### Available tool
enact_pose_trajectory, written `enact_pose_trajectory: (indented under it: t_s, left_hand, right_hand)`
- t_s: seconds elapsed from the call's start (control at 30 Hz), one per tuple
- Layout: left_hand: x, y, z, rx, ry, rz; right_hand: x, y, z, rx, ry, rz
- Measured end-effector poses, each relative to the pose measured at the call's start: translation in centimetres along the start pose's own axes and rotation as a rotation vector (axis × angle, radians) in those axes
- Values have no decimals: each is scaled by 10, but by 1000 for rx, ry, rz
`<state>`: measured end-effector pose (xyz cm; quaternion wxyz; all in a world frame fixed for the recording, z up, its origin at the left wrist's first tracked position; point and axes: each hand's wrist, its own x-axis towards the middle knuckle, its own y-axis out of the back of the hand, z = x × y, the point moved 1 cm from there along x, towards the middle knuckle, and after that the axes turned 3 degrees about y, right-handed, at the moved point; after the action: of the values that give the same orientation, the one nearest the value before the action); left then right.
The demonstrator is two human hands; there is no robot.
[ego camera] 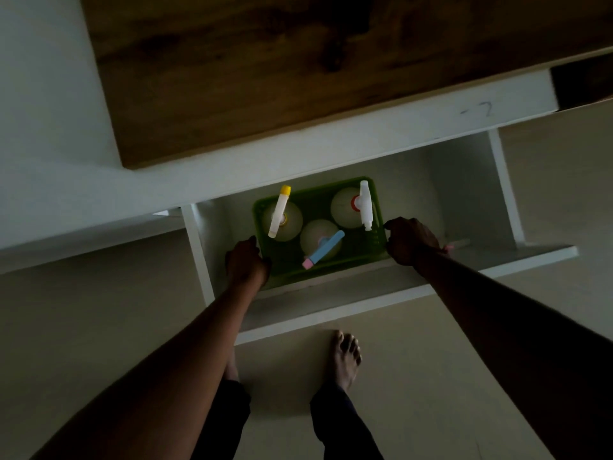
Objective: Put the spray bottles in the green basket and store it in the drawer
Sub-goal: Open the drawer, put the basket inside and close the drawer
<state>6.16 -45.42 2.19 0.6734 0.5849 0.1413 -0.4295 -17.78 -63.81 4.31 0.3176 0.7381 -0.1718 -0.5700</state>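
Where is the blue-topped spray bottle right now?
In the head view, the blue-topped bottle stands at the near middle of the green basket, inside the open drawer, between the left hand and right hand.

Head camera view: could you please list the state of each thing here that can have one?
White drawer: pulled open.
Green plastic basket: inside the drawer, gripped at both ends.
Yellow-nozzled spray bottle: upright in the basket.
White-nozzled spray bottle: upright in the basket.
Blue-and-pink-nozzled spray bottle: upright in the basket.
Left hand: closed on the basket.
Right hand: closed on the basket.

The left hand (247,262) hides the green basket's (371,242) near-left corner; fingertips lost in shadow.
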Motion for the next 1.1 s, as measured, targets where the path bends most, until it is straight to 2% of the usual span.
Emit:
enact_pose_trajectory:
  t_s: [0.1, 0.23, 0.37, 0.43, 0.53, 0.63, 0.7, 0.83, 0.9, 1.1]
  left_hand:
    - [-21, 10, 6, -55, -21, 19]
    - [-69, 31, 15, -187, -143, 78]
    - [-128, 42, 12, -90, -303, 202]
    - [-156, 43, 0, -34, -353, 247]
    - [-191, 32, -20, 143, -413, 252]
    - [-216, 20, -38, 354, -344, 154]
    - [-225, 14, -50, 408, -316, 87]
    - [-231, 1, -58, 457, -307, 42]
    - [-229, -6, -55, 393, -264, 6]
    - [-222, 0, -39, 343, -214, -80]
  right_hand:
    - [-22, 8, -5, 34, 87, 41]
    - [-69, 9, -15, 36, 270, 221]
    - [-128, 0, -29, 41, 365, 425]
    - [-155, -8, -35, 68, 381, 475]
    - [-185, -26, -43, 31, 330, 425]
    - [-210, -40, -53, 54, 242, 306]
    - [-221, -47, -62, 84, 202, 248]
    - [-225, -61, -75, 79, 146, 180]
    - [-222, -64, -80, 75, 124, 163]
    - [-207, -53, -74, -35, 193, 97]
